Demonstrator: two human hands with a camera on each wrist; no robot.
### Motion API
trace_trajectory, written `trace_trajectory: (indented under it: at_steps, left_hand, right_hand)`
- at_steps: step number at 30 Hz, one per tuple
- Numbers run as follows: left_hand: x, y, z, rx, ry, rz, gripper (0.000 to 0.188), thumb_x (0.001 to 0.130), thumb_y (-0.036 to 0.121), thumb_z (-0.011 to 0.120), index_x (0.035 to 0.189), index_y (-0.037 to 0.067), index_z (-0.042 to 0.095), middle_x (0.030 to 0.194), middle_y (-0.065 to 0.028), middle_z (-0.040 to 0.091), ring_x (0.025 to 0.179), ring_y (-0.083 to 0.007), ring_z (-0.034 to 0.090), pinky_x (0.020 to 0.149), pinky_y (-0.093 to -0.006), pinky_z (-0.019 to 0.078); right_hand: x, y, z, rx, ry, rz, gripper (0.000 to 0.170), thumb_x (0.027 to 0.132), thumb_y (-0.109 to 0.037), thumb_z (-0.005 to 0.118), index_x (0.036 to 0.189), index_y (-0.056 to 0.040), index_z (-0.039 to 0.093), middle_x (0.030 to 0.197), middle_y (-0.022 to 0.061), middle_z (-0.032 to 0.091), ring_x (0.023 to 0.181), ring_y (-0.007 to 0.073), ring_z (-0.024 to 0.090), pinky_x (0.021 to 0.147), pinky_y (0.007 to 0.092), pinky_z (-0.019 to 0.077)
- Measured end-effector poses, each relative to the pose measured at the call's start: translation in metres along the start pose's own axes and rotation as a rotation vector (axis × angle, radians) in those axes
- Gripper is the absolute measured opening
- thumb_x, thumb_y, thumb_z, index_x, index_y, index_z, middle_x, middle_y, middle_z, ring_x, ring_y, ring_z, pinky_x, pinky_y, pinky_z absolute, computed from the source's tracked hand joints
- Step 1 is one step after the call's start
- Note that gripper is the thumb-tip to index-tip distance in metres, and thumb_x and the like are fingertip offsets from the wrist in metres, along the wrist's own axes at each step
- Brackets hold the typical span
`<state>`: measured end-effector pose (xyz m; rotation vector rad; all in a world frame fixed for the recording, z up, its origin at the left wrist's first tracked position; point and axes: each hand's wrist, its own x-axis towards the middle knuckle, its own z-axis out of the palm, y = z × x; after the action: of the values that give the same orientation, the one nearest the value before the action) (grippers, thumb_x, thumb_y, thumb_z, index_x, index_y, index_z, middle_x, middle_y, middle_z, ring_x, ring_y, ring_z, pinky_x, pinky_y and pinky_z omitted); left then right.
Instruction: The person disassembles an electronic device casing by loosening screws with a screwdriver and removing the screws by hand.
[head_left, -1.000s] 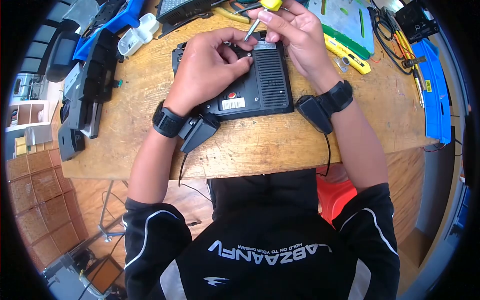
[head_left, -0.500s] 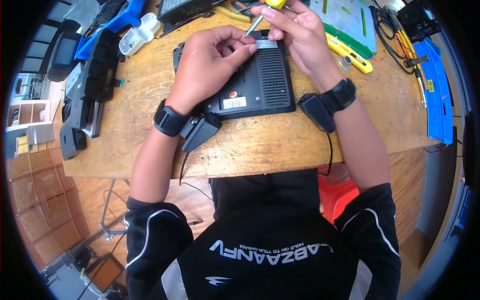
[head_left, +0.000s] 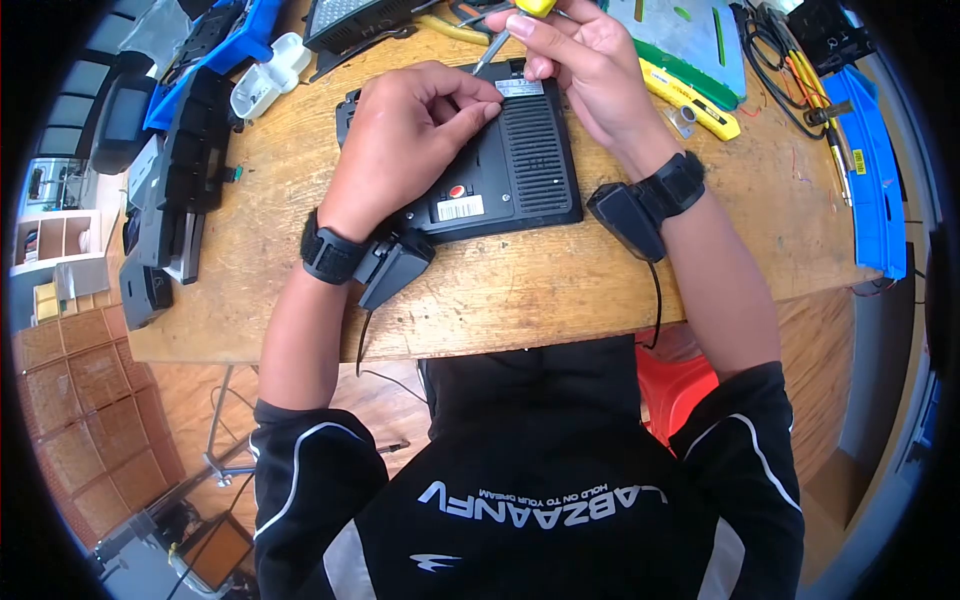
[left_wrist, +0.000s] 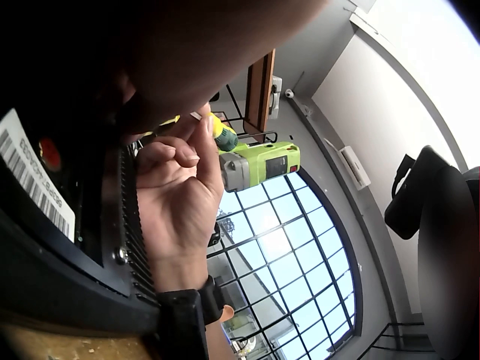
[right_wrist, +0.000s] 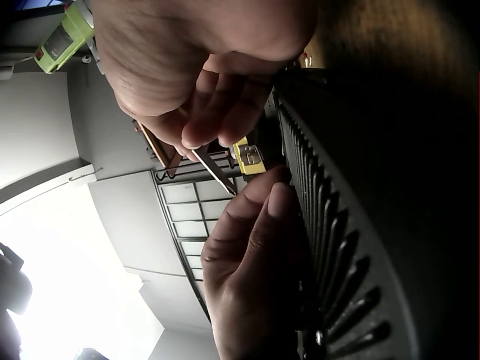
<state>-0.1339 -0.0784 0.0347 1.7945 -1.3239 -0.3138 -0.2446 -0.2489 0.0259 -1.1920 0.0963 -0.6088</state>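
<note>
A black device (head_left: 553,205) with a ribbed vent and a barcode label (head_left: 460,207) lies flat on the bench. My left hand (head_left: 395,135) rests over its left part, thumb and forefinger brought together close above the casing. Whether those fingertips hold something I cannot tell. In my right hand (head_left: 600,75) is a screwdriver with a yellow handle (head_left: 537,7), gripped between thumb and fingers beyond the device's far right corner. Its metal shaft (right_wrist: 217,174) slants down toward the left fingertips. The left wrist view shows green on the handle (left_wrist: 224,135) too.
A yellow box cutter (head_left: 700,108) lies right of the device, beside a green-edged board (head_left: 690,40). Pliers with yellow grips (head_left: 452,28) are behind. A white divided tray (head_left: 270,78) and black cases (head_left: 190,150) stand left; a blue bin (head_left: 868,180) lines the right edge.
The left thumb has come up against the forefinger and both shifted toward the device's far side. The screwdriver tip has moved slightly left and sits beyond the left fingers.
</note>
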Motion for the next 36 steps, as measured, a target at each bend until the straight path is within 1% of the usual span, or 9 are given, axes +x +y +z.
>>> trace_trajectory:
  at_steps: [11, 12, 14, 16, 18, 21, 26, 29, 36]
  left_hand:
    - [0.002, -0.001, -0.004, -0.251, -0.039, -0.135, 0.018, 0.098, 0.015, 0.072, 0.104, 0.0, 0.065, 0.082, 0.0019, 0.068, 0.067, -0.0025, 0.06, 0.062, -0.0183, 0.0502]
    - [0.002, -0.002, -0.006, -0.351, -0.054, -0.141, 0.017, 0.099, 0.015, 0.072, 0.104, 0.0, 0.065, 0.083, 0.0014, 0.068, 0.068, -0.0026, 0.061, 0.062, -0.0184, 0.0508]
    - [0.001, -0.002, -0.016, -0.387, -0.046, -0.15, 0.015, 0.098, 0.012, 0.071, 0.104, -0.001, 0.066, 0.087, -0.0005, 0.07, 0.072, -0.0043, 0.065, 0.065, -0.0187, 0.0534]
    - [0.003, -0.002, -0.031, -0.388, -0.034, -0.158, 0.013, 0.097, 0.009, 0.071, 0.104, -0.001, 0.069, 0.09, -0.002, 0.072, 0.077, -0.0058, 0.068, 0.069, -0.0196, 0.0557]
    - [0.007, -0.01, -0.05, -0.32, 0.065, -0.172, 0.015, 0.095, 0.008, 0.072, 0.108, 0.0, 0.073, 0.094, -0.0039, 0.076, 0.078, -0.0076, 0.07, 0.07, -0.0215, 0.0576]
    - [0.01, -0.041, -0.083, -0.006, 0.143, -0.203, 0.019, 0.097, 0.011, 0.07, 0.113, 0.002, 0.075, 0.095, -0.0034, 0.077, 0.077, -0.0075, 0.07, 0.07, -0.0218, 0.0575]
    - [-0.006, -0.091, -0.118, 0.071, 0.182, -0.32, 0.021, 0.095, 0.01, 0.07, 0.113, -0.002, 0.074, 0.094, -0.0061, 0.077, 0.077, -0.0087, 0.071, 0.07, -0.0229, 0.0571]
    - [-0.016, -0.107, -0.125, 0.426, 0.225, -0.313, 0.023, 0.091, 0.014, 0.075, 0.108, -0.001, 0.077, 0.088, -0.009, 0.078, 0.073, -0.0089, 0.07, 0.07, -0.0254, 0.0564]
    - [-0.016, -0.118, -0.121, 0.482, 0.243, -0.31, 0.023, 0.091, 0.018, 0.076, 0.111, 0.006, 0.079, 0.08, -0.0056, 0.075, 0.07, -0.0085, 0.068, 0.067, -0.026, 0.0537]
  right_hand:
    - [0.0, 0.002, -0.002, 0.041, 0.011, -0.002, 0.022, 0.098, 0.0, 0.066, 0.119, -0.0009, 0.059, 0.103, 0.0074, 0.071, 0.066, 0.0045, 0.058, 0.062, 0.0181, 0.049]
    - [0.001, 0.004, -0.001, 0.018, 0.038, -0.003, 0.026, 0.094, -0.007, 0.074, 0.117, -0.0024, 0.063, 0.098, 0.0052, 0.069, 0.065, 0.0029, 0.056, 0.059, 0.0168, 0.0459]
    - [0.005, 0.007, -0.015, -0.036, -0.047, -0.02, 0.045, 0.097, -0.006, 0.068, 0.139, 0.0039, 0.054, 0.116, 0.0134, 0.072, 0.075, 0.0052, 0.059, 0.074, 0.0232, 0.053]
    - [0.003, 0.011, -0.017, -0.047, -0.005, -0.015, 0.046, 0.099, -0.009, 0.066, 0.141, 0.0023, 0.051, 0.115, 0.0129, 0.072, 0.069, 0.0044, 0.051, 0.071, 0.0229, 0.0493]
    - [0.004, 0.007, -0.011, 0.03, -0.049, -0.061, 0.043, 0.094, -0.009, 0.075, 0.132, 0.0041, 0.06, 0.108, 0.0124, 0.075, 0.072, 0.0039, 0.06, 0.069, 0.0196, 0.052]
    - [0.002, 0.005, -0.007, -0.062, -0.016, -0.032, 0.047, 0.095, -0.012, 0.073, 0.136, 0.0036, 0.056, 0.111, 0.0132, 0.075, 0.069, 0.0038, 0.053, 0.067, 0.019, 0.0482]
    - [0.001, 0.008, -0.007, -0.065, -0.01, -0.034, 0.045, 0.095, -0.01, 0.074, 0.134, 0.0034, 0.058, 0.112, 0.0143, 0.075, 0.069, 0.0028, 0.055, 0.067, 0.0186, 0.0484]
    - [0.002, 0.008, -0.01, -0.071, -0.028, -0.038, 0.044, 0.095, -0.01, 0.074, 0.134, 0.0032, 0.059, 0.112, 0.015, 0.075, 0.075, 0.0026, 0.06, 0.066, 0.0182, 0.0482]
    - [0.001, 0.008, -0.009, -0.124, -0.06, -0.053, 0.042, 0.096, -0.011, 0.073, 0.132, 0.0029, 0.06, 0.111, 0.0139, 0.075, 0.082, 0.0035, 0.064, 0.066, 0.0179, 0.0482]
